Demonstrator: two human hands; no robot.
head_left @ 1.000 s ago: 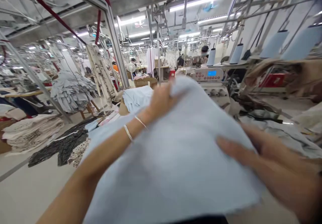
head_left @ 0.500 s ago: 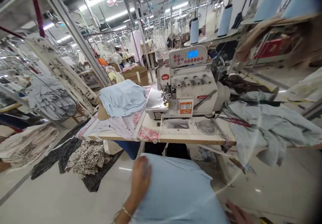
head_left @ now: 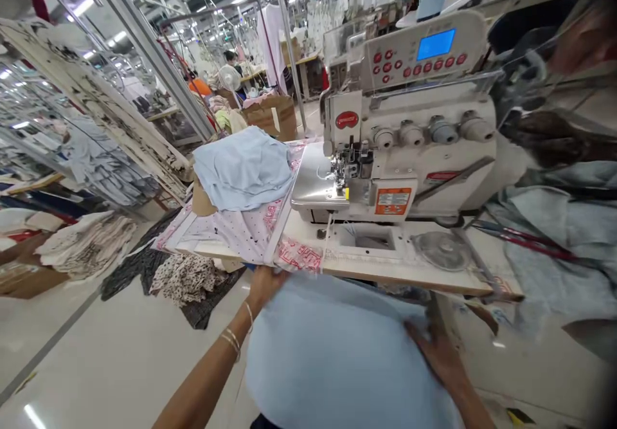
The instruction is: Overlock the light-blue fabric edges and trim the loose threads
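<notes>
Light-blue fabric panel is just off the tabletop front edge: left hand pinching its far-left corner, right hand at its right side, can't tell how closed. Not under the overlock machine's needle yet.

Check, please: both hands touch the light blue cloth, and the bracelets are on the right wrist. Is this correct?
One part is wrong: the head view shows the bracelets on the left wrist, not the right. The left hand and right hand do both touch the light blue cloth.
</notes>
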